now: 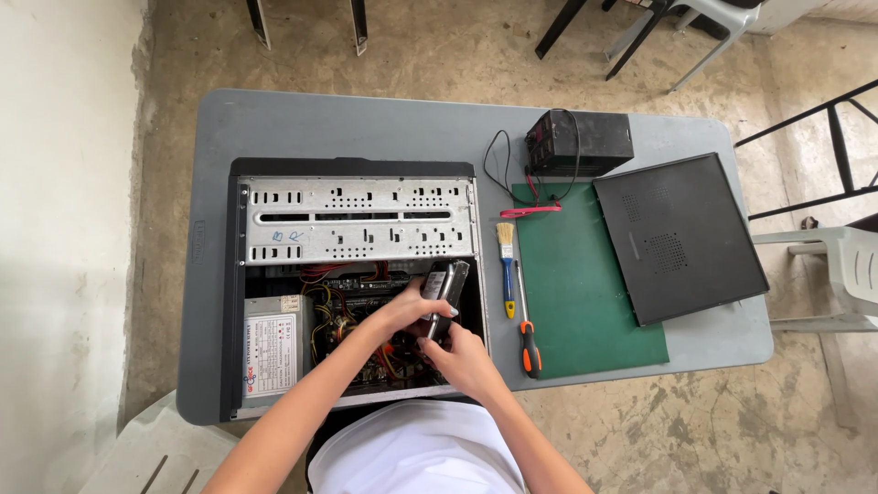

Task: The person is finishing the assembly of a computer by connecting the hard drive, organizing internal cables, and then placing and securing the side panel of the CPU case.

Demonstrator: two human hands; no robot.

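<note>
head view: both hands, left hand (402, 309) and right hand (465, 355), grip a silver-grey hard drive (445, 285) (flat, rectangular) inside the open computer case (357, 220), its long axis running near-to-far, tilted slightly right.

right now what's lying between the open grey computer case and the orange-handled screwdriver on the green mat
In the head view, a paintbrush with a blue and yellow handle lies between the open grey computer case and the orange-handled screwdriver, on the grey table.

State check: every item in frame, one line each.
Computer case: lying on its side, open.
Hard drive: tilted, gripped by left hand and right hand.
Side panel: off, flat on table.
Brush: lying flat.
Screwdriver: lying flat.
Battery: upright, wires loose.
</note>
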